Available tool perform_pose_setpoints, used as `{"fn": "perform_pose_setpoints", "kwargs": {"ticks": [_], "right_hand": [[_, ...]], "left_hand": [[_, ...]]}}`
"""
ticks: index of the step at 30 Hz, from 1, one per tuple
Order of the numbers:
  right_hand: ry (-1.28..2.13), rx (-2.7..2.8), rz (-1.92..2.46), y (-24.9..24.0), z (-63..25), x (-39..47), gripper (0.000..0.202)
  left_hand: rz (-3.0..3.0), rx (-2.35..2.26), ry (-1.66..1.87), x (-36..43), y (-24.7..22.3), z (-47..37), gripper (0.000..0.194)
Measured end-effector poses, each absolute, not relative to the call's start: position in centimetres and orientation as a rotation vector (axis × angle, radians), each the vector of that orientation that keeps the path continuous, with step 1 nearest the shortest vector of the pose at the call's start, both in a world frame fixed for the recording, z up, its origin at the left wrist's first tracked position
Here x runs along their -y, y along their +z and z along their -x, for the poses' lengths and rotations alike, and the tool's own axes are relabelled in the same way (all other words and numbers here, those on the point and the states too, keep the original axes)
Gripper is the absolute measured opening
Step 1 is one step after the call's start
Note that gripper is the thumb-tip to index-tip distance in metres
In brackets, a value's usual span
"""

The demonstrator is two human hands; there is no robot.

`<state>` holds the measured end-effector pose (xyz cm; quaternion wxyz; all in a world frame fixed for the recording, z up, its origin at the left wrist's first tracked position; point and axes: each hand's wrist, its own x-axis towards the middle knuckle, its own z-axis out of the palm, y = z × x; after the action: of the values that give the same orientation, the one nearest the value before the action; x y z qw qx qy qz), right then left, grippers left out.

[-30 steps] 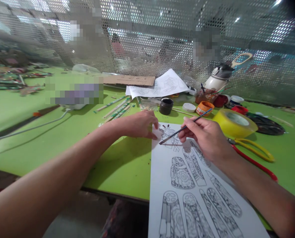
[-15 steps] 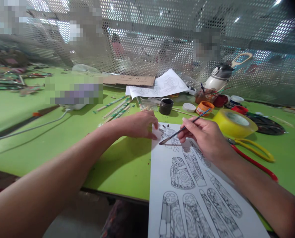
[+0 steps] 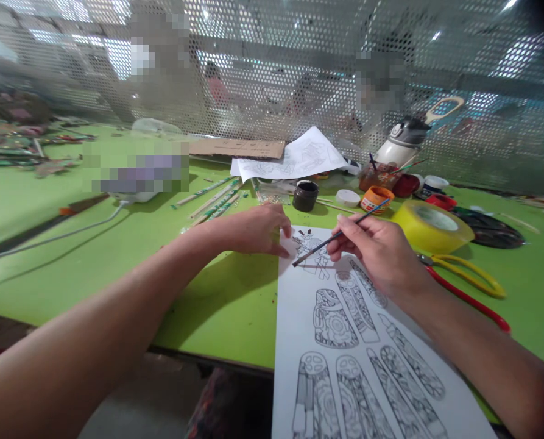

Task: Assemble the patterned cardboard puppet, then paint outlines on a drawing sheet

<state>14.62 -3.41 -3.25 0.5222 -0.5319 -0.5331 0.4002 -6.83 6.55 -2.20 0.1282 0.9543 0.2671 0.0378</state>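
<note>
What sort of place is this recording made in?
Likely a craft workshop: paint pots on a green table, a printed sheet being painted with a brush, and others working behind a perforated screen.

The printed sheet (image 3: 345, 341) runs off the bottom edge, and pixelated blocks hide an object (image 3: 134, 167) on the table.

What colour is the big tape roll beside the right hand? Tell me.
Yellow: the tape roll shows clearly in the head view.

A craft workshop: the green tabletop (image 3: 70, 256) carries small paint pots (image 3: 376, 198), a yellow tape roll (image 3: 431, 227), scissors (image 3: 466, 283) and printed pattern sheets (image 3: 294, 160), with other people beyond a perforated metal screen (image 3: 272, 73).
</note>
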Motion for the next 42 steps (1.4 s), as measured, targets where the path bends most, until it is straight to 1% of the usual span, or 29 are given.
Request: {"fn": "perform_pose_setpoints", "kwargs": {"ticks": [5, 42], "right_hand": [[0.957, 1.298, 1.275, -3.3, -14.62, 3.37, 0.031], [0.887, 1.328, 1.258, -3.31, -14.44, 3.3, 0.03]], "left_hand": [[-2.774, -0.761, 0.147, -6.66, -2.38, 6.86, 0.036], [-2.78, -0.783, 0.1, -6.19, -1.66, 6.54, 0.034]]}}
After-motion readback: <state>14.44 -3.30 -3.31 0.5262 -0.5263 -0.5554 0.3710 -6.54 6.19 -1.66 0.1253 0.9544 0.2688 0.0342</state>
